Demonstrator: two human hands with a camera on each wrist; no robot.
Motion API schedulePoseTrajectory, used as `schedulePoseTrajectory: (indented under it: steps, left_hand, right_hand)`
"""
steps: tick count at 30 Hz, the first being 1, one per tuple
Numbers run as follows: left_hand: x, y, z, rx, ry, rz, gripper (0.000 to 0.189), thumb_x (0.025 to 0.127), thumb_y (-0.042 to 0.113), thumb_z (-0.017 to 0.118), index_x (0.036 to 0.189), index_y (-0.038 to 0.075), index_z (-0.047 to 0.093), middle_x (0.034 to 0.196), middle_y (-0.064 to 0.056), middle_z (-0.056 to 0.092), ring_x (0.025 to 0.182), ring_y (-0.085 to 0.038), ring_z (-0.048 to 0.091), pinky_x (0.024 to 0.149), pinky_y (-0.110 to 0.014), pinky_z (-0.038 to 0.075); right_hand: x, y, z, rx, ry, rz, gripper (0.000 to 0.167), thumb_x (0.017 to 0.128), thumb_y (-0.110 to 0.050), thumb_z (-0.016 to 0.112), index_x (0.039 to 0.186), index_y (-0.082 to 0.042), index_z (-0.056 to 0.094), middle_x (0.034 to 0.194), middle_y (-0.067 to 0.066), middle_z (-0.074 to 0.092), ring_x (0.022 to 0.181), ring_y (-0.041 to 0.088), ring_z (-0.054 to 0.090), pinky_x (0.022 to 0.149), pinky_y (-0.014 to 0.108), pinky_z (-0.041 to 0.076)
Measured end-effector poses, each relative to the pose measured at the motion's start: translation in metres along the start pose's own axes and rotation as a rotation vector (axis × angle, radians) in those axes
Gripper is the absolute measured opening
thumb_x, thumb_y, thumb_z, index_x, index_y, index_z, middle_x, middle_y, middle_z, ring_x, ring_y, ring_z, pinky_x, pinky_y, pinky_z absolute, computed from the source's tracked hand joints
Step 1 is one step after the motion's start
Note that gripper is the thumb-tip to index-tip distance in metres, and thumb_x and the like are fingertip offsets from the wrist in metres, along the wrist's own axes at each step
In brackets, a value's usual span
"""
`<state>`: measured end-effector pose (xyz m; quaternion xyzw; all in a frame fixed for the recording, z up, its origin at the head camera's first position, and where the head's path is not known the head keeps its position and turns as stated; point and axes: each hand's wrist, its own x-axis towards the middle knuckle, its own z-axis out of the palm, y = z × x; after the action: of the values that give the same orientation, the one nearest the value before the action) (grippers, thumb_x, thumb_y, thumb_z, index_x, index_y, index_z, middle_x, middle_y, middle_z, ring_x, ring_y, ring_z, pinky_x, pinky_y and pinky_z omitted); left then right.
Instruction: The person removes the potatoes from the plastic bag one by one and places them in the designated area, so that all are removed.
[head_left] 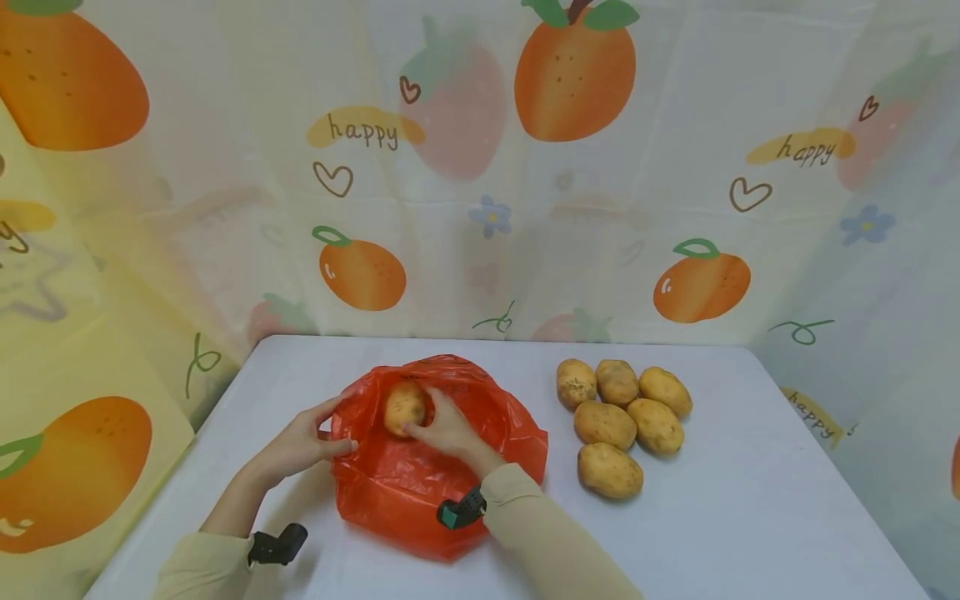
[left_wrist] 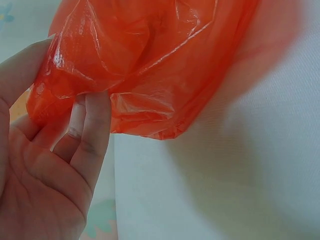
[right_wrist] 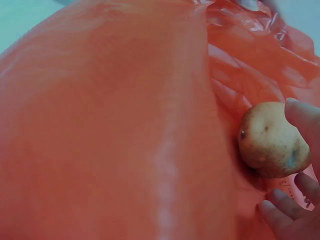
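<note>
A red plastic bag (head_left: pixel 390 492) lies with its mouth spread wide on the table. My left hand (head_left: pixel 303 446) holds the bag's left rim, with the thin plastic between thumb and fingers; the left wrist view shows this left hand (left_wrist: pixel 55 170) from the palm side. Inside the bag, my right hand (head_left: pixel 450 429) has its thumb and a finger at the right side of a potato (head_left: pixel 403 408). In the right wrist view that potato (right_wrist: pixel 270 140) sits between the digits of the right hand (right_wrist: pixel 300 200), against the bag's creased plastic; its underside is hidden.
To the bag's right, several potatoes lie in a cluster on the white table (head_left: pixel 742 500), the nearest potato (head_left: pixel 610 471) at its front. A printed fruit curtain (head_left: pixel 525 217) hangs behind the table. Dark wrist cameras, such as the left wrist camera (head_left: pixel 277 545), sit by both sleeves.
</note>
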<state>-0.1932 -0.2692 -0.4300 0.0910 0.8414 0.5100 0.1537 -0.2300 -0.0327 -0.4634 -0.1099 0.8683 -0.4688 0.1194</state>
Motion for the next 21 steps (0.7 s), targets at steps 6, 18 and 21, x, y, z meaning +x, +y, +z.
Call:
schedulePoseTrajectory:
  steps: [6, 18, 21]
  left_hand:
    - [0.001, 0.001, 0.0, 0.001, -0.004, 0.0, 0.079, 0.08, 0.019, 0.071, 0.146, 0.014, 0.026, 0.126, -0.018, 0.05, 0.092, -0.024, 0.059, 0.073, -0.034, 0.055]
    - [0.004, -0.009, 0.002, -0.007, -0.002, 0.007, 0.079, 0.079, 0.021, 0.072, 0.145, 0.015, 0.028, 0.124, -0.019, 0.051, 0.091, -0.024, 0.063, 0.072, -0.034, 0.056]
    - [0.005, -0.009, 0.003, -0.01, 0.001, 0.011, 0.079, 0.079, 0.021, 0.072, 0.145, 0.015, 0.028, 0.124, -0.019, 0.051, 0.091, -0.024, 0.063, 0.072, -0.033, 0.056]
  right_hand:
    - [0.001, 0.001, 0.003, -0.013, -0.011, 0.004, 0.074, 0.081, -0.032, 0.069, 0.142, -0.015, 0.03, 0.136, 0.007, 0.042, 0.12, 0.026, 0.044, 0.099, 0.048, 0.04]
    - [0.008, -0.001, 0.012, -0.132, 0.028, -0.044, 0.076, 0.08, -0.037, 0.069, 0.141, -0.01, 0.031, 0.131, 0.011, 0.045, 0.114, 0.026, 0.048, 0.097, 0.043, 0.043]
    - [0.009, 0.0, 0.017, -0.14, 0.07, -0.05, 0.075, 0.08, -0.036, 0.069, 0.139, -0.01, 0.032, 0.128, 0.011, 0.047, 0.111, 0.027, 0.049, 0.095, 0.043, 0.044]
